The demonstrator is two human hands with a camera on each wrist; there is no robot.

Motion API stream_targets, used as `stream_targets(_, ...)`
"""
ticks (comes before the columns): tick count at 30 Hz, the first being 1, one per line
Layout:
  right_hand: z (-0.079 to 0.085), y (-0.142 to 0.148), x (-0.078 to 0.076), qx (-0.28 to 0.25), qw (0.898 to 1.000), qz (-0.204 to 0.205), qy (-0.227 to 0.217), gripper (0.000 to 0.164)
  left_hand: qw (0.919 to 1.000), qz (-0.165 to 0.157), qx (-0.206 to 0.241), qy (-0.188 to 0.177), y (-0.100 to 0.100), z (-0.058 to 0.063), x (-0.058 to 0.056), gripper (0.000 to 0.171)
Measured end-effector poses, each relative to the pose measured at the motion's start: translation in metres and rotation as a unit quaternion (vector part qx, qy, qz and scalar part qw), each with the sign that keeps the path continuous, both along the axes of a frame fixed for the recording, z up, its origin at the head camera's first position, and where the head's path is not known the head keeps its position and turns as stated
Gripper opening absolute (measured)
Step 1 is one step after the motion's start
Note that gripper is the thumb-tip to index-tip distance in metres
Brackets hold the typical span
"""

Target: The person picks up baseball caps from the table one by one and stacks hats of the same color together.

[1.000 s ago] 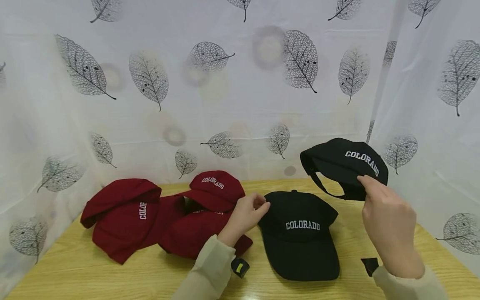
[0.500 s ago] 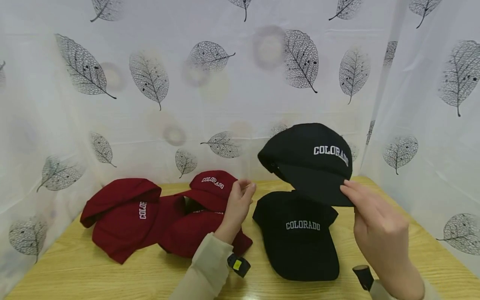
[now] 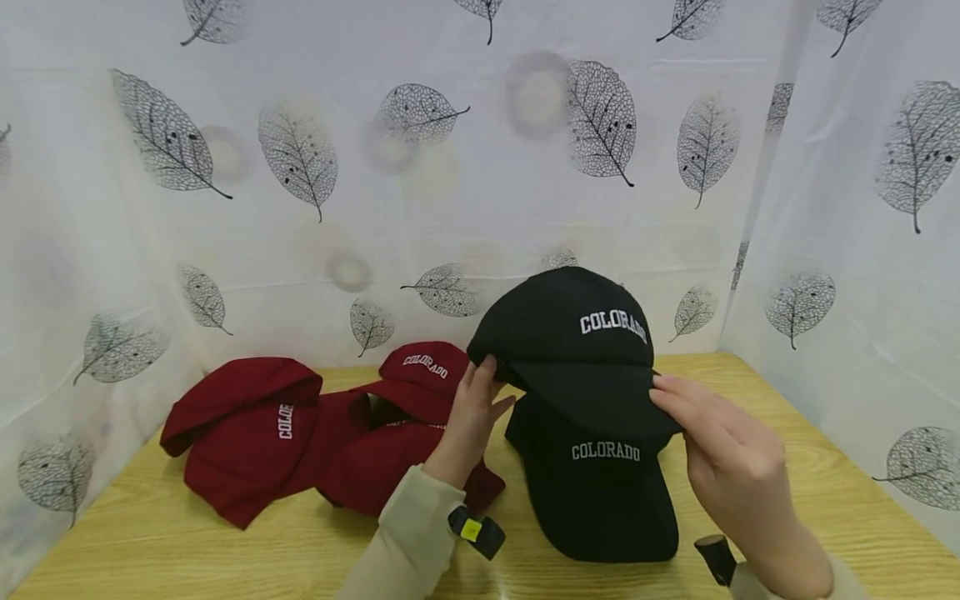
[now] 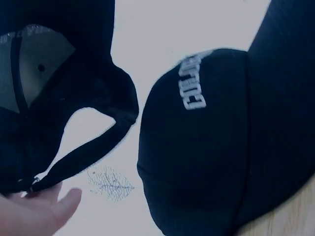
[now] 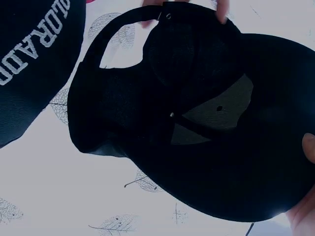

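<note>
A black cap (image 3: 562,325) with white COLORADO lettering is held up, tilted, its brim pinched by my right hand (image 3: 738,467) at the front right corner. My left hand (image 3: 465,425) reaches the cap's rear left edge, fingertips right at the back strap (image 4: 83,152), thumb spread apart below. A second black COLORADO cap (image 3: 603,500) lies on the table underneath, brim toward me; the held cap overlaps its crown in the head view. From below, the right wrist view shows the held cap's dark inside (image 5: 123,103), with the right thumb (image 5: 309,147) on the brim.
Left of my left hand, several dark red COLORADO caps (image 3: 247,433) lie heaped and overlapping on the wooden table (image 3: 187,550). A white curtain (image 3: 465,192) printed with leaves closes off the back and both sides. Black camera mounts (image 3: 476,533) sit on my wrists.
My right hand has brought the held cap leftward over the lying one, turning its brim toward me; it rose, then dipped. My left hand has moved slightly left, then up to its rear edge.
</note>
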State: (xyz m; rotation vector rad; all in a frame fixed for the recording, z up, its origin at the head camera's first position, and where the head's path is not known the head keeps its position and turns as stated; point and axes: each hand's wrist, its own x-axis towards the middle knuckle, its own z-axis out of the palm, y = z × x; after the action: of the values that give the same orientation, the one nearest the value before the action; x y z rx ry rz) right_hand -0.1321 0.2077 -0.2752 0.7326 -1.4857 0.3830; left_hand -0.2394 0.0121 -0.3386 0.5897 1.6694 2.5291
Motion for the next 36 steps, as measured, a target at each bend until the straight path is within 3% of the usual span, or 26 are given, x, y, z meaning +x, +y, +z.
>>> stream_targets(5,-0.002,0.0,-0.005,0.013,1.0,0.006,0.015,0.022,0.995,-0.08,0.055,0.022,0.001,0.003,0.006,0.058)
stream_targets(12,-0.005,0.001,-0.011,0.047,0.999,0.016,0.022,0.026,0.989,-0.121,0.085,-0.001,0.003,0.012,0.016,0.051)
stream_targets(21,-0.016,0.007,-0.018,0.104,0.994,0.01,-0.008,0.029,0.9872,-0.111,0.109,-0.037,0.007,0.02,0.025,0.014)
stream_targets(31,-0.03,0.023,-0.03,0.105,0.992,-0.008,-0.067,0.028,0.9886,-0.091,0.112,-0.044,0.009,0.019,0.024,0.013)
stream_targets(34,-0.036,0.034,-0.036,0.107,0.985,0.043,-0.131,0.028,0.9901,-0.08,0.106,-0.044,0.01,0.018,0.023,0.017)
stream_targets(36,-0.039,0.044,-0.04,0.089,0.972,0.1,-0.191,0.038,0.991,-0.07,0.104,-0.046,0.01,0.017,0.023,0.021)
